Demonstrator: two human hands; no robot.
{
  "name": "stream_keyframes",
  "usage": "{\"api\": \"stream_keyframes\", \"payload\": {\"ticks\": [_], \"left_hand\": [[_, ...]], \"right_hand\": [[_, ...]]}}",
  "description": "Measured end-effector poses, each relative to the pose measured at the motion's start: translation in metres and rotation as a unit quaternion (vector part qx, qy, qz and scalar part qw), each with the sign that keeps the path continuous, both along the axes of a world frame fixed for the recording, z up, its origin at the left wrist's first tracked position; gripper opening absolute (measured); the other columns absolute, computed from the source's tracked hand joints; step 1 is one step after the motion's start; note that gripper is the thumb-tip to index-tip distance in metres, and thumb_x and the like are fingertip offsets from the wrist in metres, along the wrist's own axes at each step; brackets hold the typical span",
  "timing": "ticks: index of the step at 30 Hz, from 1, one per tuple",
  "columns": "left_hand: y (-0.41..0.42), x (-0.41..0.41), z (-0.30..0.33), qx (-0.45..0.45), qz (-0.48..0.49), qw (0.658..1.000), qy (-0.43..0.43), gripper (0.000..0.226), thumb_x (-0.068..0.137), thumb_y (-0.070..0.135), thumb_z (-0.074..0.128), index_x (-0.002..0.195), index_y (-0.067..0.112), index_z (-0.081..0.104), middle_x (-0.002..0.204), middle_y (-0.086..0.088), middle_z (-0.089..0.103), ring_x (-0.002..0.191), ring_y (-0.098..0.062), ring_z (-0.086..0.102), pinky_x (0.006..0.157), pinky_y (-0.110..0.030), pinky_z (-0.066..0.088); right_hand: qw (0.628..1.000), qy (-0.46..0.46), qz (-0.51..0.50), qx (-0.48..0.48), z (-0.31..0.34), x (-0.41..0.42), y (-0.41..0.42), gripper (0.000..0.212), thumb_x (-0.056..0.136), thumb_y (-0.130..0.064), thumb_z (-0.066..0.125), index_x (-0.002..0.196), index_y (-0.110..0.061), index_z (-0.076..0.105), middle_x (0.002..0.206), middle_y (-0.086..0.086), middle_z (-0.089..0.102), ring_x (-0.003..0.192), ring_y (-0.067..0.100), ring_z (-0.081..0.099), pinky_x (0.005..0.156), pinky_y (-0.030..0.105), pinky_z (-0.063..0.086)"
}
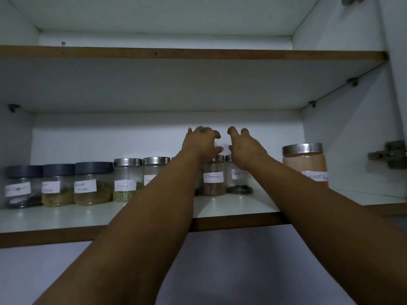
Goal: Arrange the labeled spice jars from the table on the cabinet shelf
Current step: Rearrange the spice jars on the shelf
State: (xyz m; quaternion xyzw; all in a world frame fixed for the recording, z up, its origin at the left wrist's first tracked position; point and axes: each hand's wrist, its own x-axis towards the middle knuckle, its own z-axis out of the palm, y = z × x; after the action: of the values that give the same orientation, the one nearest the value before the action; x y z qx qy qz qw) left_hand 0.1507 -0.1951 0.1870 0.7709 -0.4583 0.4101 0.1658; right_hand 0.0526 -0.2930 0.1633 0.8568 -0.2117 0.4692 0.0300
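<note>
A row of labeled spice jars stands on the lower cabinet shelf [231, 206]. Three dark-lidded jars [59, 183] are at the left, then two steel-lidded jars, one labeled Fennel [127, 180]. In the middle stand a small brown-spice jar [214, 179] and a small jar of dark seeds [239, 179]. A large jar of red powder [305, 165] is at the right. My left hand [201, 144] hovers over the brown-spice jar with fingers curled and apart. My right hand [246, 148] hangs above the dark-seed jar, fingers spread. Neither holds anything.
An upper shelf [193, 53] spans the cabinet overhead with nothing visible on it. A door hinge [389, 154] sticks out on the right wall. Bare shelf shows between the small jars and the large jar, and along the front edge.
</note>
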Motion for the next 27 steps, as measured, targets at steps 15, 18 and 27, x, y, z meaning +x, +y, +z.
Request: {"api": "stream_keyframes", "payload": {"ticks": [15, 18, 27], "left_hand": [[-0.007, -0.154, -0.135, -0.239, -0.123, 0.957, -0.108, 0.023, 0.083, 0.031, 0.056, 0.072, 0.012, 0.063, 0.061, -0.005, 0.061, 0.056, -0.024, 0.058, 0.049, -0.029, 0.046], [-0.012, -0.161, -0.161, -0.230, -0.092, 0.955, -0.161, 0.032, 0.088, 0.025, 0.058, 0.058, 0.016, 0.055, 0.052, -0.001, 0.053, 0.045, -0.019, 0.049, 0.043, -0.026, 0.036], [-0.024, -0.161, -0.170, -0.285, -0.076, 0.936, -0.191, 0.035, 0.094, 0.022, 0.046, 0.059, 0.017, 0.047, 0.054, 0.000, 0.046, 0.051, -0.016, 0.044, 0.052, -0.030, 0.035]], "right_hand": [[0.991, 0.050, -0.097, -0.080, 0.037, -0.180, -0.001, 0.041, 0.100, -0.036, 0.044, 0.131, -0.012, 0.057, 0.135, 0.012, 0.054, 0.129, 0.032, 0.040, 0.105, 0.039, 0.034], [0.991, 0.123, -0.040, -0.026, 0.030, -0.196, -0.009, 0.041, 0.100, -0.033, 0.048, 0.137, -0.015, 0.049, 0.134, 0.009, 0.057, 0.122, 0.025, 0.052, 0.096, 0.030, 0.037], [0.985, 0.150, -0.075, -0.045, 0.001, -0.181, -0.023, 0.030, 0.098, -0.020, 0.050, 0.126, -0.012, 0.058, 0.128, 0.010, 0.059, 0.116, 0.026, 0.053, 0.090, 0.032, 0.042]]}}
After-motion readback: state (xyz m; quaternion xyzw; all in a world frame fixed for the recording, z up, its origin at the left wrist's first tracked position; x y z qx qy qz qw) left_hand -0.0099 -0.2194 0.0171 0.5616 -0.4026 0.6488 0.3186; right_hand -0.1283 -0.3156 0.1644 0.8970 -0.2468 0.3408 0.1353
